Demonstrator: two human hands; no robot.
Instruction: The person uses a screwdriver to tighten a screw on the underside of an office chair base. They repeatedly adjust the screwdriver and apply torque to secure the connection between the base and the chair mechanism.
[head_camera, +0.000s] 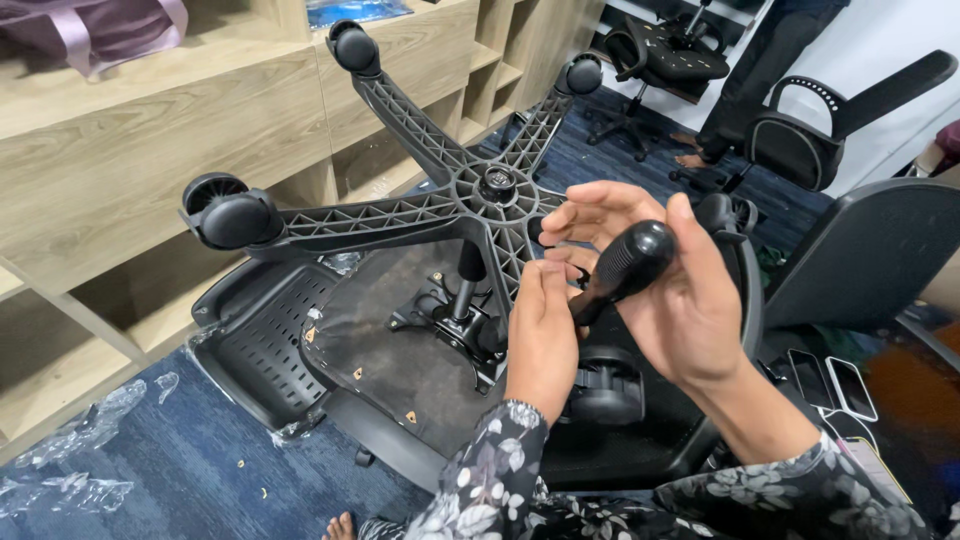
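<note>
Black plastic everywhere: one five-armed chair base (480, 190) with three casters (228, 212) in plain view stands upturned over the overturned seat (400, 350), while in front of it the right hand (680, 300) wraps one black tool handle (625, 265) and the left hand (542, 330) pinches its lower end.

We note the star base (420, 200) is matt black plastic with ribbed webbing; its castors (232, 214) look smooth and slightly glossy. The handle (625, 265) in the right hand (690, 300) is semi-gloss black plastic. The shelving (150, 150) shows wood-grain laminate, the floor (200, 470) blue carpet. The sleeves (500, 480) are floral cloth.
</note>
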